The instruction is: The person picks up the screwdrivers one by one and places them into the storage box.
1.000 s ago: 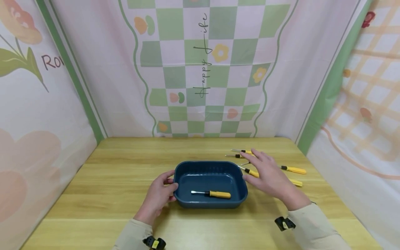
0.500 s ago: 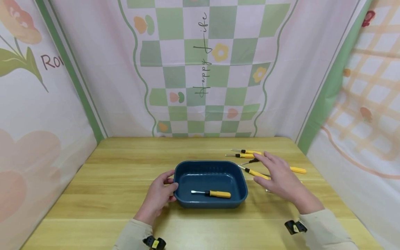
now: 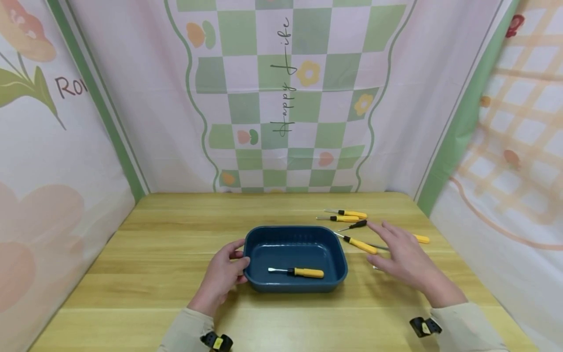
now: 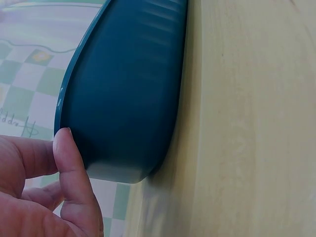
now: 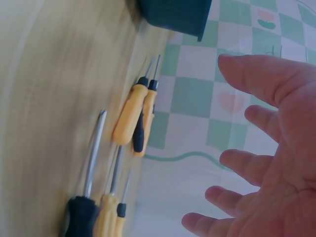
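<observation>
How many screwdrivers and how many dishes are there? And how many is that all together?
Screwdrivers: 8 (1 in the dish, 7 on the table, some partly behind the right hand)
Dishes: 1
Total: 9

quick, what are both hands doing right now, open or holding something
Left hand: closed, holding the dark blue tray at its left end.
Right hand: open, holding nothing, near the screwdrivers.
</observation>
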Demonstrator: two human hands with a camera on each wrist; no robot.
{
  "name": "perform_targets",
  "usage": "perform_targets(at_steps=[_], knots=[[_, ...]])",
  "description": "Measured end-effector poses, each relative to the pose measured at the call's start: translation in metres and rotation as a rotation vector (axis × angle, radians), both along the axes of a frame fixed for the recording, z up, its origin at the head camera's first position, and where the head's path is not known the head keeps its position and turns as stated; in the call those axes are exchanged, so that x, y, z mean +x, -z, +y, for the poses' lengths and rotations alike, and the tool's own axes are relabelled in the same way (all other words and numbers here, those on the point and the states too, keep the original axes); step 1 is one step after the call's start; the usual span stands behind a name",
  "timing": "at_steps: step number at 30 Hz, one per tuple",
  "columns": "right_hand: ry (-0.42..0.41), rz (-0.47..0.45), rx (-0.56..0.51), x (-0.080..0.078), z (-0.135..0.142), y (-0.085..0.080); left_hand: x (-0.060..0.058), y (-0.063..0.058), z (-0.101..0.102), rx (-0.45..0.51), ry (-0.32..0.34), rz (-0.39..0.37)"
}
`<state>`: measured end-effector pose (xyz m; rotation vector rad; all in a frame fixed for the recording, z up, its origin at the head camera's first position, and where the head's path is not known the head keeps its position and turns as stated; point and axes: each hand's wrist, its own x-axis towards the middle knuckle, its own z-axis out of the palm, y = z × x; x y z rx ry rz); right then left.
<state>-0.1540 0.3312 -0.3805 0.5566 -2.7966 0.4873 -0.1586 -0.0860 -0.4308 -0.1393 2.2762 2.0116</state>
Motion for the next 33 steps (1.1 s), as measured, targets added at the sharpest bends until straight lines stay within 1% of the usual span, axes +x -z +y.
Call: perform_targets(at_steps=[5, 12, 20, 26, 33], knots=[[0.012, -0.008, 0.024, 0.002, 0.008, 0.005, 0.000, -0.001, 0.000, -0.004, -0.007, -0.004], [0.038, -0.037, 0.048, 0.005, 0.016, 0.012, -0.002, 0.001, 0.000, -0.007, -0.011, -0.013], [0.023, -0.024, 0.036, 0.011, 0.025, 0.017, -0.002, 0.001, 0.000, -0.001, -0.009, -0.017], [0.051, -0.084, 0.045, 0.015, 0.030, 0.021, -0.001, 0.001, 0.001, 0.003, -0.003, -0.006], [0.076, -0.152, 0.074, 0.017, 0.039, 0.027, -0.002, 0.001, 0.001, 0.003, -0.013, -0.012]])
